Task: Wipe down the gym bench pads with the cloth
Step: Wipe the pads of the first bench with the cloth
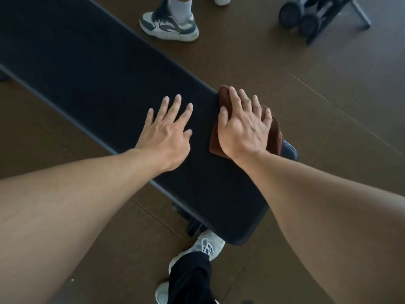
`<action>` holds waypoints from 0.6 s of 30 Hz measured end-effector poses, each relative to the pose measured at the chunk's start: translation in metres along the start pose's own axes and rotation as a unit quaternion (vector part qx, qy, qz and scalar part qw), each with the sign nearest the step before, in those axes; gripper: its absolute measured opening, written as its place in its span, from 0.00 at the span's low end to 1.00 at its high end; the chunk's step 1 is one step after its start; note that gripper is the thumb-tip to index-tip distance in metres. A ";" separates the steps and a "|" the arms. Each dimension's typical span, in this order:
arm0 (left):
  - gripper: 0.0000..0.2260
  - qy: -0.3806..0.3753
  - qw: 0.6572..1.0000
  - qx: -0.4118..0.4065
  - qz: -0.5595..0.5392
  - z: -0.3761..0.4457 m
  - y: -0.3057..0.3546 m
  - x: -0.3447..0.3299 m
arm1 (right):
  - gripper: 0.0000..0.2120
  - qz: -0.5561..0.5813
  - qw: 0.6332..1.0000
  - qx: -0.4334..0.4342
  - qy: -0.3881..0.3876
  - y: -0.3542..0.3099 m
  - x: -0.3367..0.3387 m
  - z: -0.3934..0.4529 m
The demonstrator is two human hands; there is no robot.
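Across the floor: a long black padded surface (92, 69) runs from upper left to lower right, its near end rounded off by the person's feet.
Floor: brown tiled matting (328, 110) with thin seams, on every side of the surface.
Left hand: left hand (168, 130) lies flat on the pad, fingers straight and spread wide, holding nothing.
Cloth: brown cloth (277, 134), folded, sits at the far long edge of the surface, just right of the left hand, and partly hangs over that edge.
Right hand: right hand (243, 126) presses flat on the cloth, fingers straight and slightly fanned, thumb toward the left hand; the two hands are near but apart.
Under the surface: a dark frame part (192, 227) shows below the near end.
Near feet: white shoe (208, 244) and black trouser leg (190, 279) beside the rounded end.
Far side: another person's grey-and-white sneaker (168, 25) and white sock stand just beyond the surface.
Upper right: dark dumbbells (300, 16) on a low rack (355, 14), well apart from the surface.
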State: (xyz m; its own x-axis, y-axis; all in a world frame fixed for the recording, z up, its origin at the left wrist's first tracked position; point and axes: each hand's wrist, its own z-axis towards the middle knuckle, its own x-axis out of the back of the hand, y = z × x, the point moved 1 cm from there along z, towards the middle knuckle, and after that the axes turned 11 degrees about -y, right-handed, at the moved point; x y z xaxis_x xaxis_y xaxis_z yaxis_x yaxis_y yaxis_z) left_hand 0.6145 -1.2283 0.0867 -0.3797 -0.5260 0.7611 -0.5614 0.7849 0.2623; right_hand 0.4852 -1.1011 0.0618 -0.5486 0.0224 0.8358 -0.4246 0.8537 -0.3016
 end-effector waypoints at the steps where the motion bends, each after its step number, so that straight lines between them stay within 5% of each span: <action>1: 0.27 0.009 1.000 0.000 0.004 0.000 0.000 -0.005 | 0.29 0.004 1.000 -0.003 0.005 -0.001 0.001 0.001; 8: 0.28 -0.033 0.999 0.017 0.004 0.003 -0.001 -0.014 | 0.31 -0.042 0.993 0.112 -0.026 0.007 -0.074 -0.157; 12: 0.29 -0.024 0.999 0.029 0.031 0.002 0.001 -0.016 | 0.30 -0.067 0.985 0.155 -0.031 0.023 -0.071 -0.156; 18: 0.29 0.063 0.997 0.025 0.040 0.001 0.005 -0.026 | 0.29 -0.033 0.999 -0.017 0.008 0.054 0.000 -0.054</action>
State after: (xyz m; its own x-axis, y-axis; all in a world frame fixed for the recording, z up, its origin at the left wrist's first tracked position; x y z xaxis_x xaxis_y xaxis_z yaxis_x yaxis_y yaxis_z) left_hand 0.6208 -1.2108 0.0681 -0.3311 -0.4145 0.8477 -0.5705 0.8035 0.1700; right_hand 0.5012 -1.0275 0.0697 -0.5076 -0.0268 0.8612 -0.4353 0.8706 -0.2295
